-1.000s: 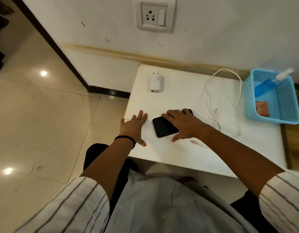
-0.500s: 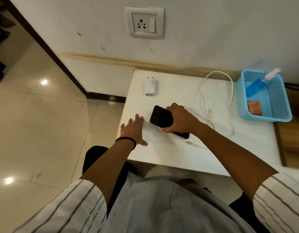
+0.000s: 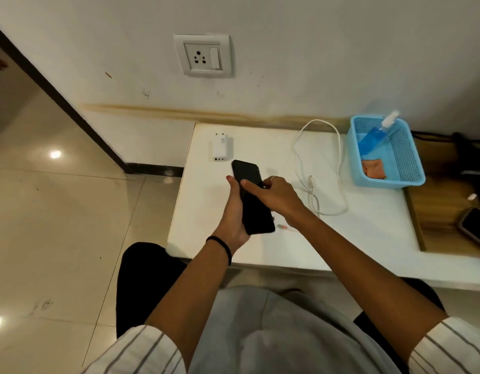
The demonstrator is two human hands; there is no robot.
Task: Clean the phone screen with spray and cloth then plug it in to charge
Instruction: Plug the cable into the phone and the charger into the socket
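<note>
Your left hand (image 3: 233, 211) has its fingers wrapped around the left edge and underside of the phone (image 3: 253, 198), gripping it from below, with a dark band (image 3: 220, 245) on that wrist. Your right hand (image 3: 274, 197) closes on the phone from the right side, its thumb lying across the dark screen and a ring (image 3: 272, 178) showing on one finger. Both hands hold the phone lifted above the bench (image 3: 368, 238), screen up, its long side running away from you toward the wall. Just past the phone's far end, a white charger plug (image 3: 220, 149) lies flat on the bench with its pins pointing at the wall. To the right of your right hand, a white cable (image 3: 338, 168) loops across the bench top, one end lying near your wrist. Just beside the phone's near end, a small reddish item (image 3: 282, 227) lies on the bench; you cannot tell what it is. Farther right, at the bench's far corner, a blue basket (image 3: 411, 163) holds a blue spray bottle (image 3: 373, 139) leaning against its rim and a folded orange cloth (image 3: 373, 168) on its floor. On the wall above the bench sits a white socket (image 3: 202, 56) with a switch. A second phone (image 3: 476, 225) lies on the wooden surface at the far right.
</note>
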